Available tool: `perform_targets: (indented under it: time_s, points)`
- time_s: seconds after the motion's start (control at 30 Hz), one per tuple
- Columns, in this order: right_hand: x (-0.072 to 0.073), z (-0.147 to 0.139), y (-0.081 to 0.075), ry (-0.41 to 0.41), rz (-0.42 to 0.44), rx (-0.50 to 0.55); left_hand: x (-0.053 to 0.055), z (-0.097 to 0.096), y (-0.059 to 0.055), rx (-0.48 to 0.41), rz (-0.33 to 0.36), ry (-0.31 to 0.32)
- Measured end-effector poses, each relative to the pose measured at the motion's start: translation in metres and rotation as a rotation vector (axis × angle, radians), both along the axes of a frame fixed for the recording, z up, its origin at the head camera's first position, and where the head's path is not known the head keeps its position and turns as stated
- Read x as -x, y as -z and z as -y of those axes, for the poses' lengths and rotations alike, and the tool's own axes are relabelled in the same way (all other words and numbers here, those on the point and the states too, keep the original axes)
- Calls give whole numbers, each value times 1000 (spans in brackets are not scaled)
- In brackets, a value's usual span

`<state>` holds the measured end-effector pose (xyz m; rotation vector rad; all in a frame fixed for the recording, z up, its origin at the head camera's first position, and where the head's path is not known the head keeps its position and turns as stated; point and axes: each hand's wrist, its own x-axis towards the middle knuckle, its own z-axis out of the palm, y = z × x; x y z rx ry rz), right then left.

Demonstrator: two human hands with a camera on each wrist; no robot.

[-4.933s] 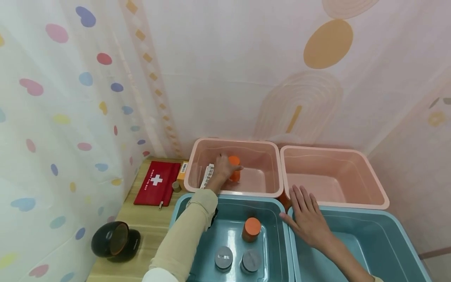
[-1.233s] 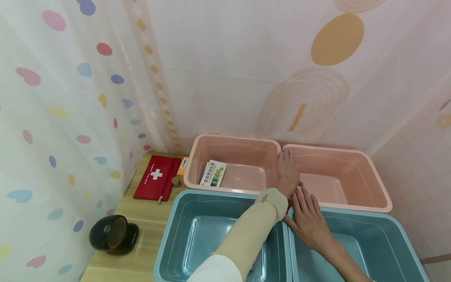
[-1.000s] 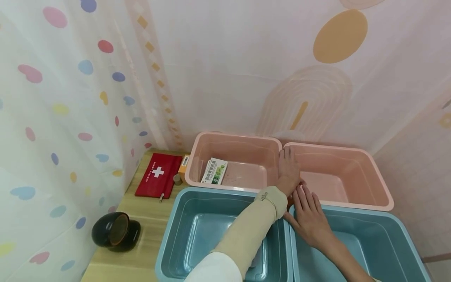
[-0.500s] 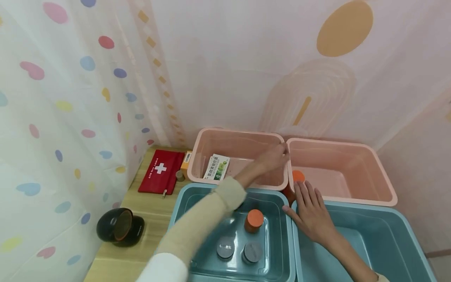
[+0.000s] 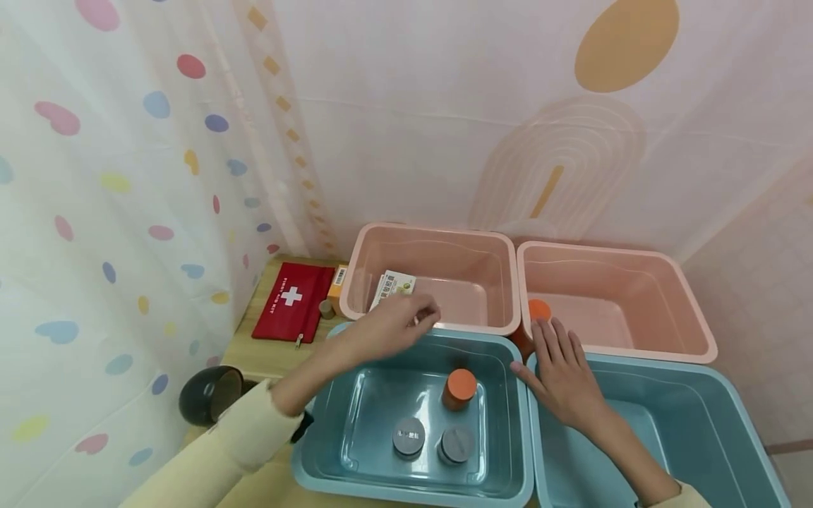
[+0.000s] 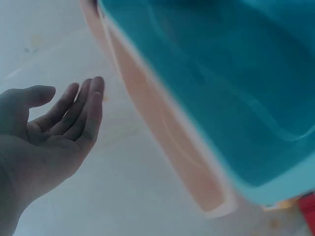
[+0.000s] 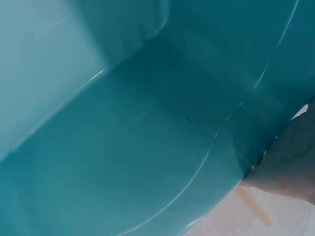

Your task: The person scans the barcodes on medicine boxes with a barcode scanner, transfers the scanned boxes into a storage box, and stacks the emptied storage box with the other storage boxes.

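Note:
My left hand [image 5: 394,324] is in the air over the rim between the left pink bin [image 5: 438,229] and the left blue bin [image 5: 368,487]. Its fingers curve loosely around nothing, as the left wrist view shows of the hand [image 6: 64,123]. My right hand [image 5: 565,377] lies with straight fingers over the rims where the right pink bin [image 5: 635,252] and right blue bin [image 5: 686,381] meet. Just beyond its fingertips, an orange-capped bottle [image 5: 538,310] stands in the right pink bin, its lower part hidden. A white-and-green medicine box [image 5: 396,282] sits in the left pink bin, partly covered by my left hand.
The left blue bin holds an orange-lidded jar [image 5: 459,389] and two grey-lidded jars [image 5: 408,437]. A red first aid pouch [image 5: 293,302], a small cork-coloured cylinder [image 5: 327,309], an orange box [image 5: 338,281] and a black bowl-like object [image 5: 206,396] are on the left. Curtains hang behind.
The orange-capped bottle went from the left pink bin to the right one, where my left hand reached. That hand let go and drew back leftward. The right hand stayed in place.

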<state>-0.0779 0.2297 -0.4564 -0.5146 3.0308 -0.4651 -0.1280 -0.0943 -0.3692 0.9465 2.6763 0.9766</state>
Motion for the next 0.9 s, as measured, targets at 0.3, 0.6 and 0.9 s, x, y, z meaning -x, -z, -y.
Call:
perform_targets:
  time_s: [0.3,0.6,0.9]
  points:
    - [-1,4,1,1,29,20,-77,24,52,118,266,-71]
    - [0,4,3,3,12,9,-115,26,100,124,471,-128]
    - [0,3,2,-2,10,17,-114,23,113,123,411,-125]
